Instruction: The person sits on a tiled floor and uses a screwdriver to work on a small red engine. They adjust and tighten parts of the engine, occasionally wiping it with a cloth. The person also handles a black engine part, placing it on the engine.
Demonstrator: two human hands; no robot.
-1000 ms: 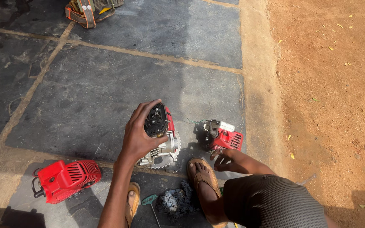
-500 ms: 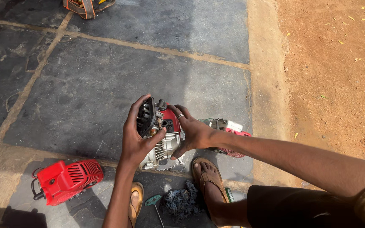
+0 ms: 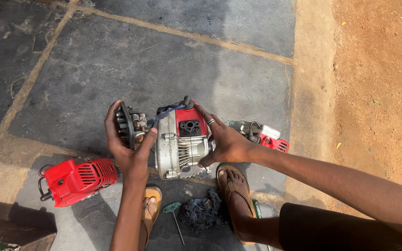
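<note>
Gripping black carburetor part (image 3: 129,124) upright in left hand (image 3: 129,151) | right hand (image 3: 226,139) spread open on engine (image 3: 180,142), standing upright

A small engine block of grey finned metal with a red top panel and a black port (image 3: 182,142) stands upright on the dark stone slabs, between the person's sandalled feet and just far of them. A dark, grimy carburettor-like part with brass-coloured fittings (image 3: 131,126) is lifted off its left side, tilted on edge. A thin blue hose joins the two across the gap.
</note>
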